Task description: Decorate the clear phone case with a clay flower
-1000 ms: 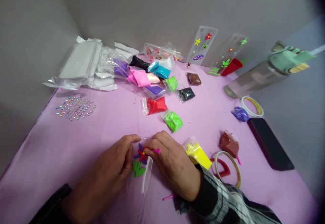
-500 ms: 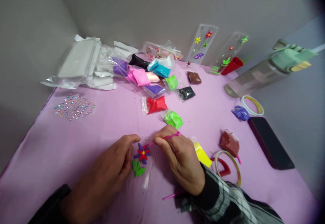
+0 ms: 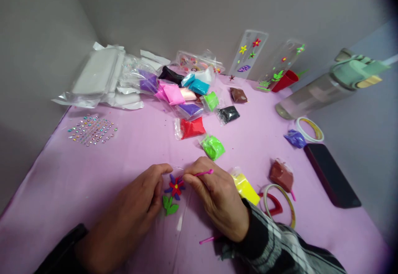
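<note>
Green leaves (image 3: 169,206): lying flat on the clear plastic piece (image 3: 179,223).
Flower (image 3: 176,187): sitting just beyond, between the hands, well in from the table's (image 3: 139,141) left edge.
Left hand (image 3: 141,197): resting by the flower, fingers curling; whether it's gripping, one cannot tell.
Right hand (image 3: 217,199): and it's pinching a pink tool (image 3: 204,173), pointing it at the petals!
Decorated panels (image 3: 248,58): leaning along the far edge.
</note>
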Demonstrator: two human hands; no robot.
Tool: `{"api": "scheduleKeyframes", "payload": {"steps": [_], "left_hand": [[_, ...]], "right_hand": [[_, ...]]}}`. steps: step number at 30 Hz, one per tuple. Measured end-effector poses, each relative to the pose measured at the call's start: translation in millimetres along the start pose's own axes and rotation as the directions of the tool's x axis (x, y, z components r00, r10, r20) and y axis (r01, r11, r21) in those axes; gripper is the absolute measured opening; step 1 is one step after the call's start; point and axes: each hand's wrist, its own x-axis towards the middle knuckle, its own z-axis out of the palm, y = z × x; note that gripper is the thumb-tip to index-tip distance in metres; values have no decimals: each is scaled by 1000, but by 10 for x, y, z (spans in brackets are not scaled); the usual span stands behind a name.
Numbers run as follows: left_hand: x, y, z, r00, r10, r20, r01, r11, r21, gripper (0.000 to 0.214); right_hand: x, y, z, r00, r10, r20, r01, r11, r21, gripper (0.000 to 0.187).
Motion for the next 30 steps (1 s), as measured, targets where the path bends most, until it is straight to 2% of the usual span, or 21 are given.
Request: {"api": "scheduleKeyframes", "payload": {"steps": [8, 15, 20, 30], "left_hand": [[6, -8, 13, 1000, 11, 9, -11, 1000, 9, 33], [10, -22, 26, 1000, 3, -13, -2, 1000, 26, 29], [12, -1, 14, 1000, -1, -4, 1, 1000, 15, 30], [-3, 0, 25, 1000, -25, 12, 25, 1000, 17, 31]], "right_hand": [[-5, 0, 21, 999, -23, 27, 25, 998, -52, 19], [-5, -20, 14, 988, -47, 146, 74, 981, -180, 28], [-29, 22, -30, 990, -60, 129, 89, 968, -234, 22], [-40, 69, -67, 977, -37, 212, 69, 987, -147, 13]]}}
